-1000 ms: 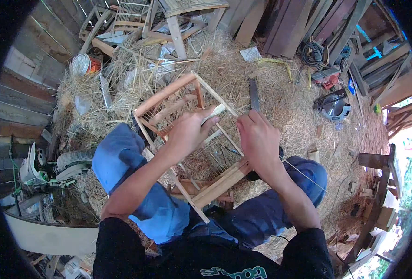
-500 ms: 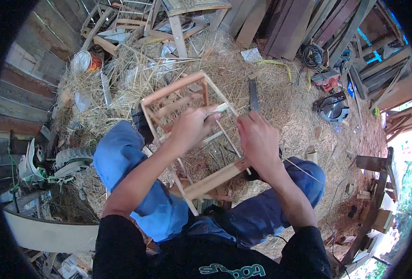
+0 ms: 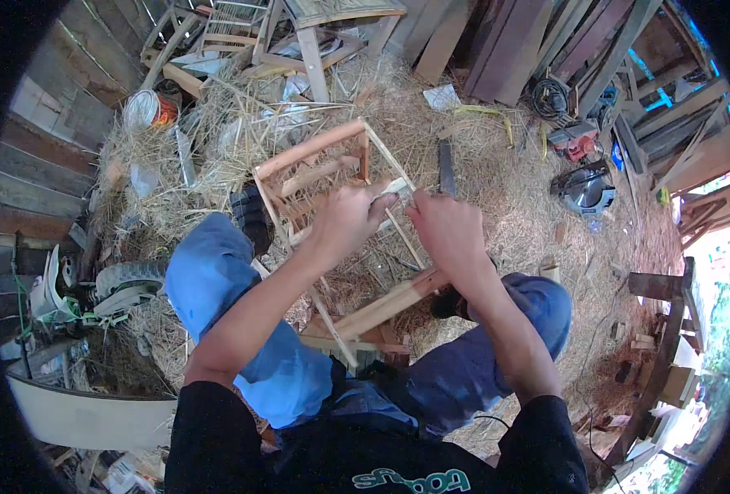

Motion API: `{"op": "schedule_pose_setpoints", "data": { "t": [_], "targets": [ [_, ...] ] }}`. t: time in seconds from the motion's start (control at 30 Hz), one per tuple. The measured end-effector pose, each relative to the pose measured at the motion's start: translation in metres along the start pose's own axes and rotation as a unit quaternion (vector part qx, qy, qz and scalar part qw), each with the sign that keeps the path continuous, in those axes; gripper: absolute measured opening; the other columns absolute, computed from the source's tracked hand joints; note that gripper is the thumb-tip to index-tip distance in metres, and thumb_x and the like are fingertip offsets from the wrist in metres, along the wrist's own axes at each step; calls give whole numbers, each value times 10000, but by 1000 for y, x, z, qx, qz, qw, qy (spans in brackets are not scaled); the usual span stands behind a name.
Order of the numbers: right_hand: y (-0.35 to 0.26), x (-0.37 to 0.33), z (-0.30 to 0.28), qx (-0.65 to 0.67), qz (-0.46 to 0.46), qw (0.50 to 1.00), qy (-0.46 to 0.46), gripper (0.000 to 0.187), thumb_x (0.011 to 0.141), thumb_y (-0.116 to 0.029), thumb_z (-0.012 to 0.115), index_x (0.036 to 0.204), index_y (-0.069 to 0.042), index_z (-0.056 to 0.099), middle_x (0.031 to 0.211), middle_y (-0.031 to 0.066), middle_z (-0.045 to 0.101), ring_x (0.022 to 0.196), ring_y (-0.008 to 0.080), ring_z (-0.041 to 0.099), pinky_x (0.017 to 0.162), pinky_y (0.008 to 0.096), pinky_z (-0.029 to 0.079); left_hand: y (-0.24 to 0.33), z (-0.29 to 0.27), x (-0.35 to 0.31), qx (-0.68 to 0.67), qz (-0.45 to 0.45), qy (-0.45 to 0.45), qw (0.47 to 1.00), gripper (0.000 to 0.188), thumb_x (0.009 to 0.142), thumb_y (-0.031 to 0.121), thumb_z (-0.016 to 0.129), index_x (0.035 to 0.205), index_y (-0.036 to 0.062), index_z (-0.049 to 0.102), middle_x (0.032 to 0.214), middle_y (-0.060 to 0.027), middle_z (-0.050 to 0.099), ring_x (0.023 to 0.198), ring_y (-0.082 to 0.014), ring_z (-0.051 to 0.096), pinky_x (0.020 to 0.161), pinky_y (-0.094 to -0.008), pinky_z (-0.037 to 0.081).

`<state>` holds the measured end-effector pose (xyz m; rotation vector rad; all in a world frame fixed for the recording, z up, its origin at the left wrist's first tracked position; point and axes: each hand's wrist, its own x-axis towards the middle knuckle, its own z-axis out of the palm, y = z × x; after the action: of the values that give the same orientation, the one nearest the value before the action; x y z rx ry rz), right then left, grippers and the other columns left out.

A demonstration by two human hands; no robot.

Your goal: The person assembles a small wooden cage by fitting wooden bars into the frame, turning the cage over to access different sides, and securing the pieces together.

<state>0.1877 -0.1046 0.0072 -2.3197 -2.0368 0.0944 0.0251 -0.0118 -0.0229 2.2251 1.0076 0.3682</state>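
Note:
A wooden frame [image 3: 311, 150], like that of a small chair or stool, stands tilted between my knees. Its near rail [image 3: 394, 306] is a thick light board. Pale flat strip [image 3: 395, 188], like cane or rattan, lies at the frame's right-hand rail. My left hand [image 3: 350, 221] is closed over the frame's middle, thumb and fingers pinching this strip. Close beside it, my right hand [image 3: 449, 232] is a fist at the right-hand rail, its fingertips turned under and hidden; it appears to grip the strip's other part. Thin light sticks [image 3: 404, 237] run below the hands.
A dark flat blade [image 3: 447, 167] lies on the straw-strewn ground beyond my right hand. Farther right sits a circular saw [image 3: 585, 191]. A wooden stool [image 3: 311, 62] stands at the back, a white and orange bucket [image 3: 146, 109] back left, and planks [image 3: 509, 49] lean behind.
My right hand has moved left and slightly up, closer to my left hand. The frame has shifted slightly. The thin strand across my right knee no longer shows.

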Motion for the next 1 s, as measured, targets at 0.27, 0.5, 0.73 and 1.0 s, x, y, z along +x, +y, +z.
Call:
{"op": "schedule_pose_setpoints", "data": {
  "t": [0.27, 0.5, 0.73, 1.0],
  "targets": [
    [-3, -7, -1, 23, -48, 999, -2, 175, 991, -257, 611, 919, -111, 675, 788, 104, 723, 709, 315, 736, 602, 440, 575, -46, -10, 19, 62, -52, 64, 995, 386, 1035, 369, 579, 1314, 133, 703, 854, -238, 718, 814, -394, 725, 781, -499, 565],
    [1, -16, -23, 131, -29, 986, 103, 157, 982, -249, 640, 925, -103, 641, 802, 111, 689, 736, 346, 701, 622, 460, 551, -38, -28, 5, -10, 0, 43, 999, 393, 1026, 366, 608, 1309, 108, 700, 805, -228, 702, 750, -372, 703, 751, -481, 536],
    [-9, -10, -21, 69, -42, 993, 80, 146, 946, -199, 642, 863, -80, 661, 809, 121, 699, 783, 307, 730, 623, 435, 583, -13, -18, -4, -39, 11, -11, 999, 348, 1005, 339, 646, 1284, 147, 722, 816, -228, 709, 775, -380, 708, 761, -494, 536],
    [-9, -15, -5, -4, -30, 998, 47, 129, 919, -209, 653, 857, -96, 665, 790, 111, 690, 754, 310, 723, 610, 453, 580, 1, -17, -6, -19, 1, -40, 999, 370, 1008, 368, 628, 1286, 141, 718, 978, -263, 719, 967, -429, 685, 874, -521, 529]
  ]
}}
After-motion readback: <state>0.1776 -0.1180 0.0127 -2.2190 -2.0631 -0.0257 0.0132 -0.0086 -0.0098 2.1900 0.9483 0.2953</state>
